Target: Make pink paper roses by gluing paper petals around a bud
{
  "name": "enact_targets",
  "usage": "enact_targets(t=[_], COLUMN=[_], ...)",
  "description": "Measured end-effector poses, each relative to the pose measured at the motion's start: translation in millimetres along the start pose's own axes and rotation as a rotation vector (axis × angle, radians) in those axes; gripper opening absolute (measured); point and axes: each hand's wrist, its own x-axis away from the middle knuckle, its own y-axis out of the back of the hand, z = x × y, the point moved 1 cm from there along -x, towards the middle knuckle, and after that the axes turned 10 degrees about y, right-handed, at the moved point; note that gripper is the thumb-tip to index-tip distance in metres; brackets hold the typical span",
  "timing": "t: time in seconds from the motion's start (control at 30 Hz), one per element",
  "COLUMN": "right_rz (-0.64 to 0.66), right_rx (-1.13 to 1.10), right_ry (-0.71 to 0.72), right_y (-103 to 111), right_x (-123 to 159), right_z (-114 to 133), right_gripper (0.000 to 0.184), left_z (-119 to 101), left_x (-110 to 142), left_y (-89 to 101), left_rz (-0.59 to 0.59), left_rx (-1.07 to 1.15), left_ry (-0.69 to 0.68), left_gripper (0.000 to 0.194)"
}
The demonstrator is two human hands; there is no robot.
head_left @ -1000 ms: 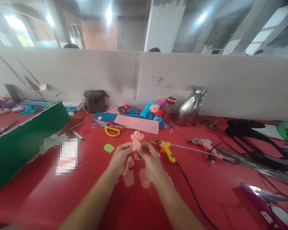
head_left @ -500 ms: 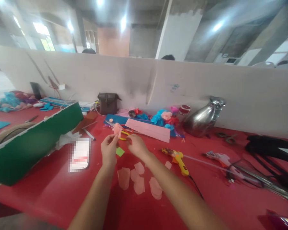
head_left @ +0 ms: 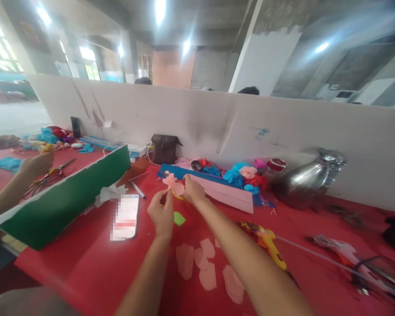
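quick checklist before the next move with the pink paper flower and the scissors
1. Left hand grips the pink paper flower: ok.
2. Right hand on the yellow-handled scissors: cannot tell, the hand hides most of them.
3. Loose pink petals lie on the red table, close under the arms: ok.
4. Yellow glue gun lies apart from both hands: ok.
5. Another person's hand stays beyond the green board: ok.

petals point(head_left: 200, 265) before hands, glue gun point(head_left: 266, 241) right
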Motion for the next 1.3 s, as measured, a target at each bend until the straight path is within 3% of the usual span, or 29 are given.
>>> enact_targets(t=[0.17, 0.3, 0.4, 0.53, 0.6, 0.7, 0.8, 0.9, 1.03, 1.3], right_rz=[-0.086, -0.142, -0.232, -0.475, -0.403, -0.055, 0.111, 0.236, 0.281, 0.132], right_rx=[-0.592, -0.914, -1.199, -1.02, -1.085, -1.361, -1.456, -1.464, -1.475, -1.435], right_ry=[0.038, 0.104, 0.116, 0.061, -0.024, -0.175, -0.191, -0.156, -0.129, -0.205], right_y=[25, 50, 66, 70, 59, 32, 13, 6, 7, 2], right_x=[21, 48, 75, 125, 154, 191, 212, 220, 230, 237], right_z=[2, 6, 5, -7, -15, -24, -33, -40, -44, -47], right_gripper=[0.028, 0.029, 0.029, 0.05, 0.05, 0.046, 0.053, 0.059, 0.064, 0.06], left_z=[7, 13, 13, 8, 5, 1, -1, -1, -2, -9], left_x=[-5, -9, -10, -6, -2, 3, 6, 7, 8, 12], left_y=[-2.9, -7.1, -8.0, -8.5, -8.3, -7.7, -7.4, -7.7, -7.9, -8.0], left_rz=[0.138, 0.271, 0.353, 0.484, 0.548, 0.647, 0.725, 0.752, 0.757, 0.834], left_rx=[0.356, 0.59, 0.626, 0.802, 0.858, 0.887, 0.864, 0.823, 0.82, 0.782], left_ry=[0.458, 0.869, 1.014, 1.181, 1.211, 1.208, 1.195, 1.186, 1.198, 1.23], left_gripper=[0.018, 0.008, 0.007, 0.005, 0.006, 0.007, 0.006, 0.009, 0.008, 0.008])
